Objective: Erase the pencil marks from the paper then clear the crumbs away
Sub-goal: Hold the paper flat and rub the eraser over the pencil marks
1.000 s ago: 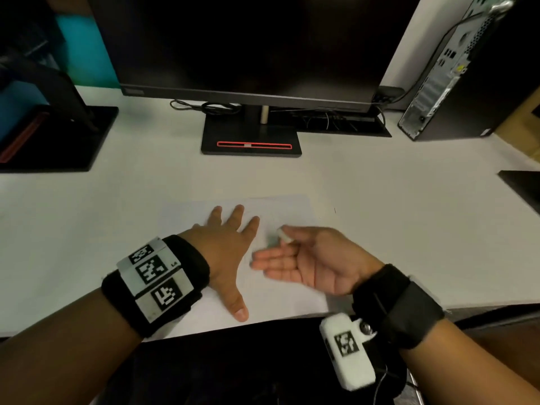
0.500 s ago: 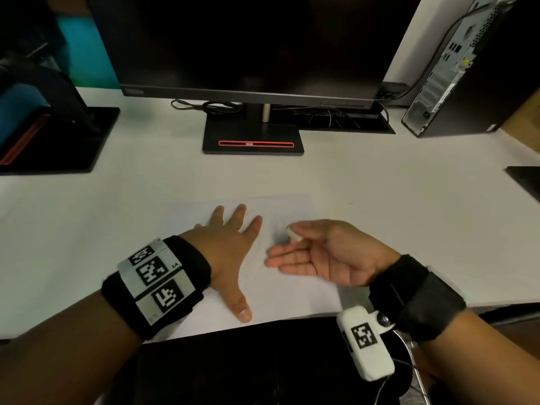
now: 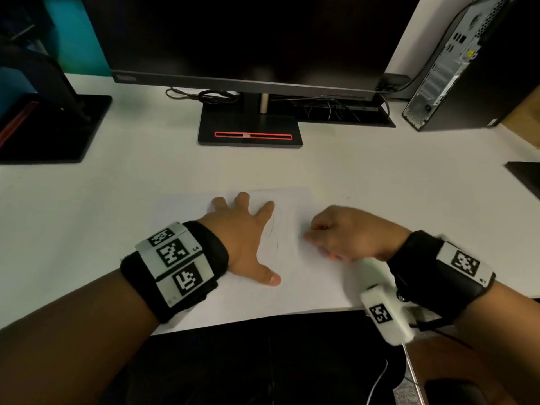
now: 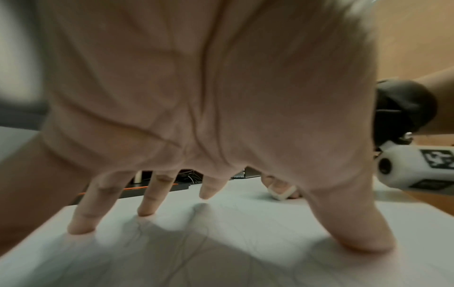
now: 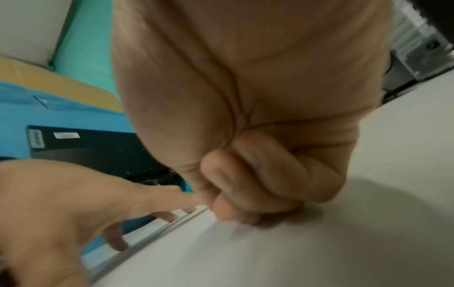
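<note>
A white sheet of paper point(image 3: 295, 276) lies on the desk near its front edge, with faint pencil lines point(image 3: 274, 229) between my hands. My left hand point(image 3: 245, 229) lies flat on the paper, fingers spread, thumb toward me. My right hand point(image 3: 339, 235) is turned palm down on the sheet's right part, fingers curled. In the left wrist view a small white eraser point(image 4: 282, 192) shows pinched in the right hand's fingers, low against the paper point(image 4: 245, 242). The eraser is hidden in the head view and in the right wrist view, where the curled fingers point(image 5: 250, 186) meet the sheet.
A black monitor point(image 3: 248, 39) on its stand point(image 3: 251, 133) is behind the paper, with cables beside it. A computer tower point(image 3: 467, 62) stands at the back right, a second black stand point(image 3: 52, 124) at the back left, a dark object point(image 3: 526, 176) at the right edge.
My right hand has turned from palm-up to palm-down and moved right, bringing the eraser down to the paper. The left hand stays flat on the sheet.
</note>
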{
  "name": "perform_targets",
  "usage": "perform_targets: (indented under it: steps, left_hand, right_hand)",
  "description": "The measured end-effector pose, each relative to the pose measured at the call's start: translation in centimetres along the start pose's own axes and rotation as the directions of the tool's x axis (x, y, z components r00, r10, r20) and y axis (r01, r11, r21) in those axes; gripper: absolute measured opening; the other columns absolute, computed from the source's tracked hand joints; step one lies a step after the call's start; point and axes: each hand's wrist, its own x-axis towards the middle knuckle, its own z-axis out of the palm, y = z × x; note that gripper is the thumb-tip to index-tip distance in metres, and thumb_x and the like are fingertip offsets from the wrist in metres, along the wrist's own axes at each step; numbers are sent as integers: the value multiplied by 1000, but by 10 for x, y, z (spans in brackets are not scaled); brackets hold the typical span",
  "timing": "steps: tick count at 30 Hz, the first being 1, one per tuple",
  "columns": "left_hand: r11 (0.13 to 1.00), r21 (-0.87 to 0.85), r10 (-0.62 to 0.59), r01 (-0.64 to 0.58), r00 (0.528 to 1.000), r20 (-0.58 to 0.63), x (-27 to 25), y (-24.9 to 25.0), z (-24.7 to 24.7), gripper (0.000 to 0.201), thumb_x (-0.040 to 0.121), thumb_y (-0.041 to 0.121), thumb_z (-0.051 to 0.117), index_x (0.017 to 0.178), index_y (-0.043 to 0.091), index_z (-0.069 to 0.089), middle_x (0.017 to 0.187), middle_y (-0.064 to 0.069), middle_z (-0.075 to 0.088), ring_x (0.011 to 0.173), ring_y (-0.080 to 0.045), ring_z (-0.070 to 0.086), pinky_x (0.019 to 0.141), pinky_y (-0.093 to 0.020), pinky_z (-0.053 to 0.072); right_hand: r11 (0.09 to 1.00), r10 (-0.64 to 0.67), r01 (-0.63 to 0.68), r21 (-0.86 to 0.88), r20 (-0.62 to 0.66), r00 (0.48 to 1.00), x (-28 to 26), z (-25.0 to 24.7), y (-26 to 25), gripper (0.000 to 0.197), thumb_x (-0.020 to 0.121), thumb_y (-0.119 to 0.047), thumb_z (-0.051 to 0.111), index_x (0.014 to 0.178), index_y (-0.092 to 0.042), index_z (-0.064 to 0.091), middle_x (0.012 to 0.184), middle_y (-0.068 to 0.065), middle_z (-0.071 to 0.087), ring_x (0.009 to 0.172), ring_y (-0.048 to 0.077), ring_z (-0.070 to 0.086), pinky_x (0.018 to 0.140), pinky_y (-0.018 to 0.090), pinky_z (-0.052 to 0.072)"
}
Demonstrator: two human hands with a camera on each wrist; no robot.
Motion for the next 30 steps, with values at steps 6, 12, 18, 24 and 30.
perform_targets:
  steps: [6,12,18,24,30]
  left_hand:
    - [1000,0,-10,10,1000,4,5,-1,2,132,67,86,63,157,31,-17,163,-13,-12,146,-51,5,112,-53,36]
    - [1000,4,-7,7,1000,-3,7,-1,2,132,68,85,63,157,30,-17,163,-14,-12,146,-51,3,111,-53,38]
    - [1000,19,8,-8,999,-33,10,-3,6,133,65,88,62,158,30,-13,161,-12,-2,143,-49,12,104,-51,42]
    - [1000,17,6,-6,999,-32,10,-3,6,133,66,87,62,158,28,-14,162,-15,-5,143,-50,10,106,-50,42]
    - [1000,22,3,-3,1000,-22,9,-2,5,133,66,87,62,158,29,-16,163,-14,-7,144,-50,5,109,-53,40]
  right_hand:
    - [979,-97,106,-173,63,993,0,12,-4,41,100,-39,51,74,-9,62,64,0,65,57,12,55,66,35,50]
    - [982,-94,87,-169,-32,995,5,3,-2,40,100,-35,51,75,-6,61,68,5,67,60,16,55,68,39,51]
    - [992,-33,27,-121,-53,998,12,-5,4,39,98,-36,54,72,-8,64,66,5,68,53,12,54,65,37,52]
    - [975,-112,123,-186,72,991,6,9,-8,41,99,-37,52,71,-9,61,58,-3,62,51,11,52,62,34,49]
    - [983,-77,66,-173,-59,995,16,-2,-3,41,99,-34,51,76,-2,63,68,7,67,57,15,54,61,33,47]
